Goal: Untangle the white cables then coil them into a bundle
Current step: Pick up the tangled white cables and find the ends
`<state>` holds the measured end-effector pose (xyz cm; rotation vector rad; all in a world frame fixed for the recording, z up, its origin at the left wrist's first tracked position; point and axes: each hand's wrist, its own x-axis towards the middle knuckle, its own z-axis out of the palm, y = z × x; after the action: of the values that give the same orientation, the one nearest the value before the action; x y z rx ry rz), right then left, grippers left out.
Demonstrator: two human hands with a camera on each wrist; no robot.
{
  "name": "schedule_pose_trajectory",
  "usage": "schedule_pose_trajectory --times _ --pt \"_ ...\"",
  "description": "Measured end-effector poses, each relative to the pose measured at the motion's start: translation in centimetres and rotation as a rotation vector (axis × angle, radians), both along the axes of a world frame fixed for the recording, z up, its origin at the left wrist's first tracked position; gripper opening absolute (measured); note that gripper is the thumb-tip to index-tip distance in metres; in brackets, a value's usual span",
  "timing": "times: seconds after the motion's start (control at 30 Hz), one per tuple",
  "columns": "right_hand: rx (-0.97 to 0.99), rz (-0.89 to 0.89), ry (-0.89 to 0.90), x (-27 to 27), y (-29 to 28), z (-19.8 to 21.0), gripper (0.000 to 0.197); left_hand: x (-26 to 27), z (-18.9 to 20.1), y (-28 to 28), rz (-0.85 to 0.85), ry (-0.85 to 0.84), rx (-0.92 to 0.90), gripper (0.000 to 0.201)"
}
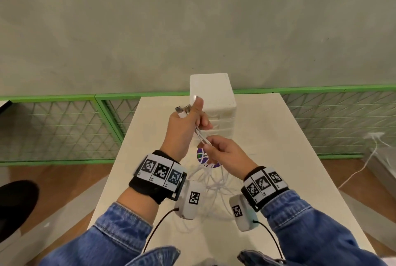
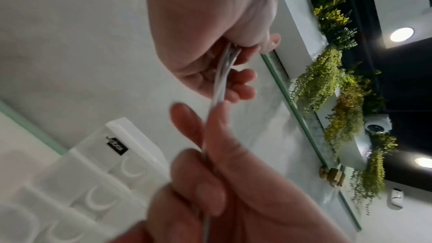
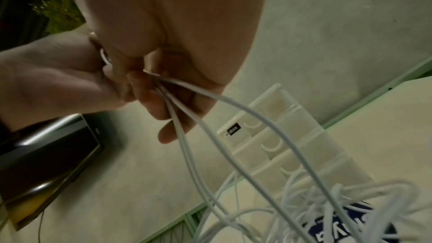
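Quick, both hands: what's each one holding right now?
Left hand: grips the white cables near their plug ends.
Right hand: pinches the same cables just below.

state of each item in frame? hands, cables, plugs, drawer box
left hand: raised, grips the cables just below the plugs
right hand: lower, pinches the same strands
white cables: loose tangled loops on the table, not coiled
plugs: free, sticking up above the left hand
drawer unit: upright, drawers closed
sticker: flat on the table, partly covered
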<state>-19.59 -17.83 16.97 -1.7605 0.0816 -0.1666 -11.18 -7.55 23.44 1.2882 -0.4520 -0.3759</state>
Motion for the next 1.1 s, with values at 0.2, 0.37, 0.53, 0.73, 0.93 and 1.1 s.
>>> schedule_pose_trajectory --times 0.2,0.37,0.53,0.73,0.93,1.1 --pt "-0.069 -0.176 0.015 0.5 -0.7 -1.5 0.016 2.0 -3.4 1.1 0.136 0.209 0.210 0.029" --pt "-0.268 -0.154 0.158 0.7 -1.7 -1.2 0.021 3.0 -3.2 2.0 0.473 -0.327 0.471 0.079" --pt "-0.406 -0.073 0.130 1.1 -1.4 0.8 0.019 1.3 -2.9 0.5 -0.190 -0.597 0.661 0.022" --pt "-0.319 -0.159 0.074 0.6 -2.0 1.0 0.004 0.9 -4.2 0.1 -0.375 -0.509 0.917 0.066" --pt "-0.309 -0.361 0.007 -0.9 -3.6 -1.5 0.033 1.1 -4.0 1.1 -0.340 -0.508 0.917 0.053" --pt "-0.255 -0.432 -0.027 -2.3 -1.3 -4.4 0.041 1.4 -3.8 0.7 -0.222 -0.542 0.826 0.048"
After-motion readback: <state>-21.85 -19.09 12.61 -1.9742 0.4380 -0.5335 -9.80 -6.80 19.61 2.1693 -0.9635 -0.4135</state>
